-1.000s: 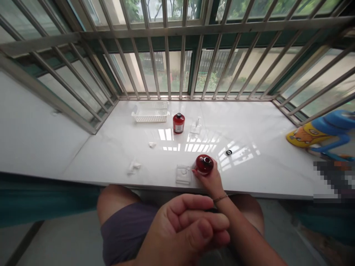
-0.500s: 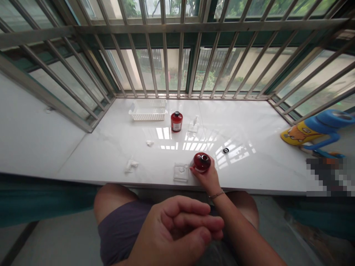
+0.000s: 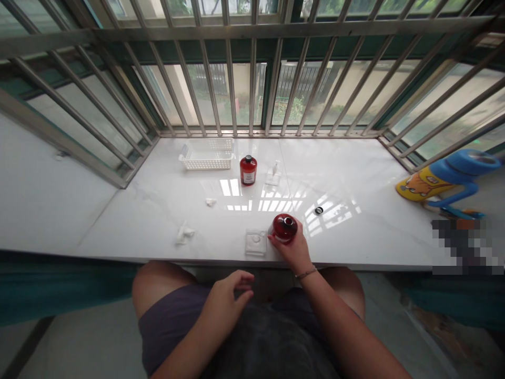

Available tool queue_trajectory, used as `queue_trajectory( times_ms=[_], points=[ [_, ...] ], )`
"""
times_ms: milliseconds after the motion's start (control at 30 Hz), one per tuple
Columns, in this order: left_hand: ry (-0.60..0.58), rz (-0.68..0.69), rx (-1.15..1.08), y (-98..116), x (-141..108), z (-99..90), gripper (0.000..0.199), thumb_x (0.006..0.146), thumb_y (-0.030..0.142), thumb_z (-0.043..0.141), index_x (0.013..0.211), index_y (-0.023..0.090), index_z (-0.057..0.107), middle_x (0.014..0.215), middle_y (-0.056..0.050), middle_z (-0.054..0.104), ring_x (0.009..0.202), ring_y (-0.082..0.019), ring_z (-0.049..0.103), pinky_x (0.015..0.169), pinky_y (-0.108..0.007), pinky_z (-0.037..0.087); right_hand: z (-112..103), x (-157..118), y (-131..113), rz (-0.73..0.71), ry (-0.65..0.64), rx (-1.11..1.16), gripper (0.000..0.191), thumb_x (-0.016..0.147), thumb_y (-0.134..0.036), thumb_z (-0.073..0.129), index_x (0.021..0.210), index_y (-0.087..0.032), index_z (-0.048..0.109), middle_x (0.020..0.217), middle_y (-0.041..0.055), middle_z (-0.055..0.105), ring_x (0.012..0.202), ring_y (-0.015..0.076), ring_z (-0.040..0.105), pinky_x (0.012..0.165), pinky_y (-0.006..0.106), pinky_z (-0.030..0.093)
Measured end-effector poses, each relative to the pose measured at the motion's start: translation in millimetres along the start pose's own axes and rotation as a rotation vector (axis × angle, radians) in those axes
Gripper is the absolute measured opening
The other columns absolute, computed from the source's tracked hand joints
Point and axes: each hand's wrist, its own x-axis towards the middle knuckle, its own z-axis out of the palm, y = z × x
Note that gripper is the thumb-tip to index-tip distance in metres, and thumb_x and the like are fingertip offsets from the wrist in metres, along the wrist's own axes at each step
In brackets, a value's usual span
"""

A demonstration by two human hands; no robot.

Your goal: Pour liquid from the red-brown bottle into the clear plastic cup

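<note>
My right hand point(image 3: 290, 247) grips a round red glass bottle point(image 3: 284, 228) on the white marble sill point(image 3: 347, 237), its fingers wrapped around the lower side. The bottle's top shows an open neck with a metallic rim. Just left of that hand lies a square clear plastic piece point(image 3: 255, 242), close to but apart from my fingers. My left hand point(image 3: 231, 295) hangs above my lap, below the sill's front edge. Its fingers are loosely curled and apart, and it holds nothing.
Farther back stand a white plastic basket point(image 3: 205, 157), a red bottle with a black cap point(image 3: 248, 170) and a small clear pump piece point(image 3: 273, 175). White tissue scraps point(image 3: 183, 234) and a small black ring point(image 3: 319, 210) lie about. A blue-and-yellow toy point(image 3: 442, 179) stands right; metal window bars point(image 3: 252, 95) run behind.
My left hand has dropped from close to the camera down toward my lap, and its fingers have opened out. My right hand stays on the round red bottle.
</note>
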Motion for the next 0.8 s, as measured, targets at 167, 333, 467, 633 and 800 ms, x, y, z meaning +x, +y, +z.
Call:
queue_trajectory(
  times_ms=[167,333,467,633,800],
  points=[
    [-0.063,-0.151,-0.514,2,6,-1.0,0.047,0.069,0.04,0.097,0.103,0.017,0.073,0.112,-0.015,0.084,0.107,-0.029,0.08,0.099,-0.037,0.06,-1,0,-2,0.003,0.001,-0.002,0.091,0.073,-0.062,0.092,0.145,-0.023,0.051,0.134,0.0151,0.071,0.117,0.0349,0.074,0.102,0.051,0.061],
    [-0.049,-0.153,-0.639,13,2,0.1,0.049,0.07,0.038,0.102,0.102,0.015,0.073,0.109,-0.015,0.085,0.1,-0.024,0.081,0.097,-0.033,0.06,-1,0,-2,-0.013,0.001,0.005,0.09,0.074,-0.062,0.091,0.144,-0.023,0.051,0.135,0.0156,0.07,0.118,0.0349,0.074,0.102,0.052,0.061],
    [-0.063,-0.187,-0.713,21,-3,0.8,0.049,0.069,0.034,0.104,0.101,0.014,0.073,0.107,-0.015,0.085,0.097,-0.02,0.08,0.094,-0.028,0.06,0,0,0,-0.017,0.012,-0.006,0.09,0.074,-0.061,0.091,0.145,-0.023,0.051,0.134,0.015,0.071,0.117,0.0348,0.074,0.102,0.053,0.061],
    [-0.076,-0.236,-0.839,32,-9,-0.4,0.051,0.064,0.031,0.108,0.098,0.014,0.073,0.102,-0.013,0.085,0.09,-0.017,0.08,0.089,-0.025,0.06,0,1,4,-0.008,0.009,-0.01,0.095,0.071,-0.061,0.093,0.146,-0.022,0.049,0.136,0.016,0.069,0.119,0.0354,0.072,0.105,0.053,0.059],
    [-0.098,-0.247,-0.892,42,-15,-3.2,0.049,0.064,0.028,0.108,0.097,0.014,0.073,0.1,-0.011,0.084,0.088,-0.016,0.079,0.088,-0.025,0.06,1,0,6,-0.004,0.0,0.001,0.096,0.072,-0.061,0.093,0.147,-0.022,0.049,0.139,0.0171,0.068,0.122,0.0357,0.071,0.107,0.054,0.057]
  ],
)
